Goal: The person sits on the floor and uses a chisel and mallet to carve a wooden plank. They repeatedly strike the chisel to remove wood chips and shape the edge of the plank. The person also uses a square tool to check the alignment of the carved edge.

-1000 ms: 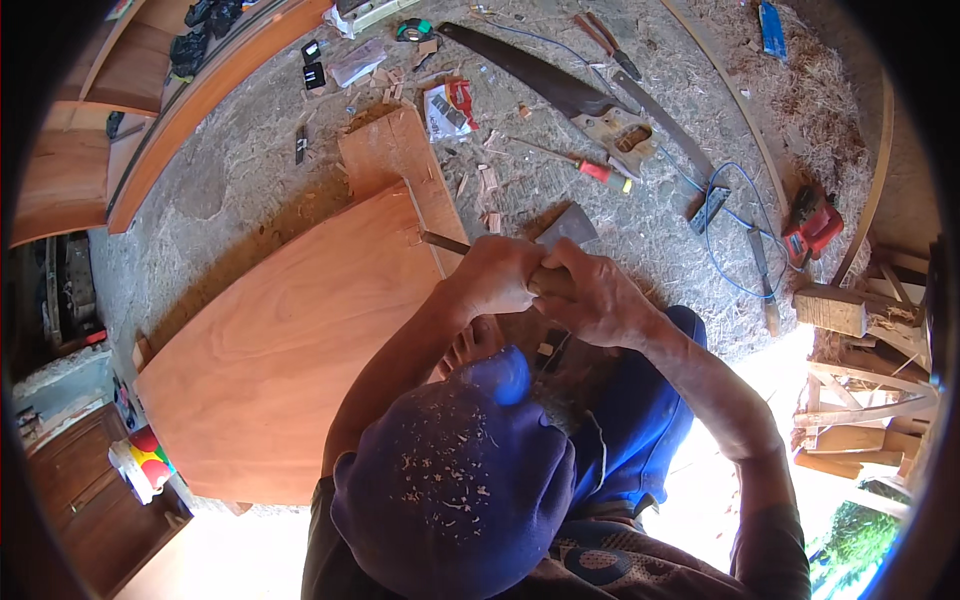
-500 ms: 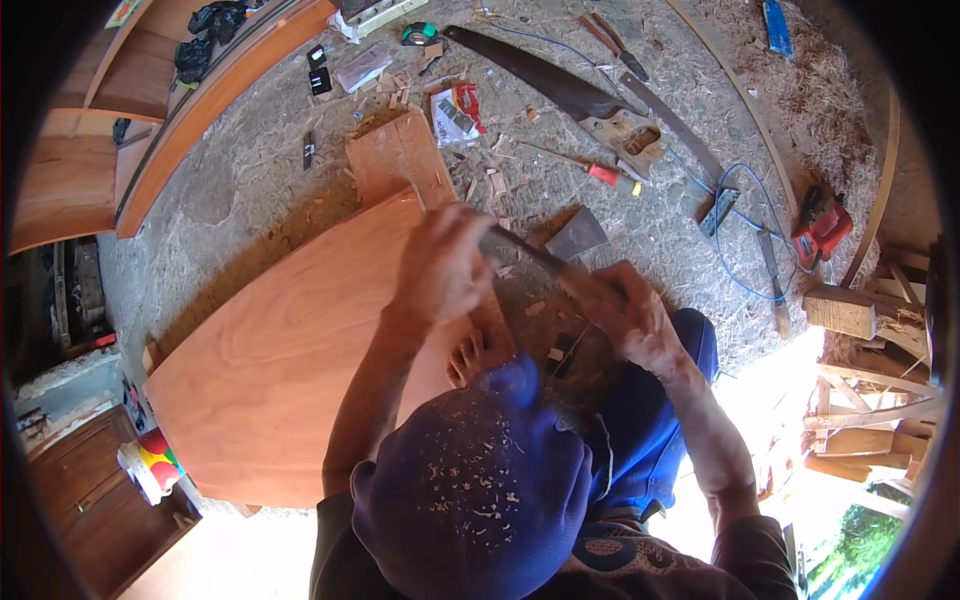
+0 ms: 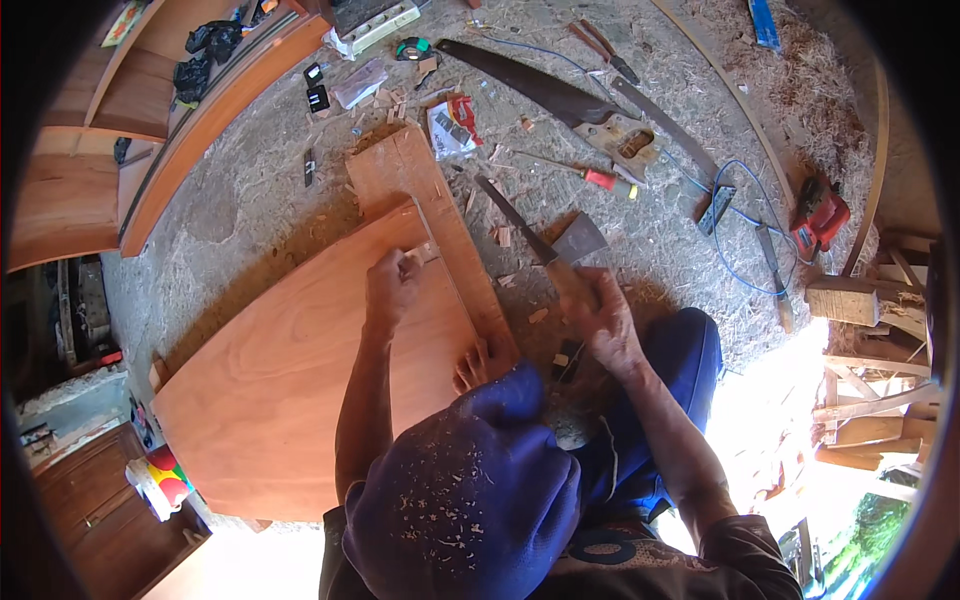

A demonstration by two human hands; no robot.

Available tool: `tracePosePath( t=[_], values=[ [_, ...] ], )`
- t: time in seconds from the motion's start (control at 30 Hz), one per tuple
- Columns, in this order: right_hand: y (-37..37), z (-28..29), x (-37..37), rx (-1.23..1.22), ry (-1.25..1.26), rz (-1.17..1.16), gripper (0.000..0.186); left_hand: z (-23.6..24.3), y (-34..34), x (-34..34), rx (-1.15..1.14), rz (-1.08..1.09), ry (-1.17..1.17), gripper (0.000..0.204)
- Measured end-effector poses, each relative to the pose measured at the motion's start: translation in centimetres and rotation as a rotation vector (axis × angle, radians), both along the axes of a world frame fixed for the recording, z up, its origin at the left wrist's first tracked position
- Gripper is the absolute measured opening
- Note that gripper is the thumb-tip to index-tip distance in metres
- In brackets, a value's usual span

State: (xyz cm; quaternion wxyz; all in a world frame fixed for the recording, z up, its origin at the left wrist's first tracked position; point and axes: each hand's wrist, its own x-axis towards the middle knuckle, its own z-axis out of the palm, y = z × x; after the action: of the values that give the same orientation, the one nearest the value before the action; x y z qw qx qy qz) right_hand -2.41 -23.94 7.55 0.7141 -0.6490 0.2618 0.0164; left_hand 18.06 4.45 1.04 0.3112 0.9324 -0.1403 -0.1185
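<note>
My right hand [image 3: 606, 325] is wrapped round the wooden handle of a chisel [image 3: 522, 228]. Its long, dark, narrow blade points up and to the left, raised off the panel. My left hand [image 3: 392, 285] is closed over the wooden panel [image 3: 270, 370], its fingertips pinching a small pale piece of wood [image 3: 427, 252] near the panel's right edge. The smooth reddish panel rests beside a narrow board [image 3: 455, 255]. Toes [image 3: 470, 367] press at this edge. A blue hood covers the panel's lower part.
On the floor beyond lie a handsaw [image 3: 540, 85], a red-handled screwdriver [image 3: 605, 180], a grey metal plate [image 3: 580, 240], pincers [image 3: 605, 50] and a tape measure [image 3: 412, 48]. A red power tool [image 3: 822, 215] stands right. Cabinet frames [image 3: 90, 190] line the left; scrap timber [image 3: 860, 300] lies right.
My left hand has come away from the chisel's blade, moving down and left to the small piece at the panel's edge. My right hand has moved slightly left, the blade now pointing more upward.
</note>
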Motion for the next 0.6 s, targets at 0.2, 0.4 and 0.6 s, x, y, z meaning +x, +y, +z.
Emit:
tracePosePath(
  t=[0.2, 0.4, 0.6],
  values=[
    [0.9, -8.1, -1.3, -0.351, -0.163, 0.091, 0.048, -1.1, 5.2, 2.3, -0.571, 0.683, 0.043, 0.046],
    [-0.9, -6.7, -0.1, -0.85, 0.016, 0.57, 0.04, -3.7, 6.5, 6.1, 0.205, 0.37, -0.58, 0.033],
    [-13.6, -8.9, 16.8, -0.995, -0.173, 0.543, 0.013, -4.8, 3.5, 5.1, 0.462, 0.33, -0.537, 0.033]
  ],
)
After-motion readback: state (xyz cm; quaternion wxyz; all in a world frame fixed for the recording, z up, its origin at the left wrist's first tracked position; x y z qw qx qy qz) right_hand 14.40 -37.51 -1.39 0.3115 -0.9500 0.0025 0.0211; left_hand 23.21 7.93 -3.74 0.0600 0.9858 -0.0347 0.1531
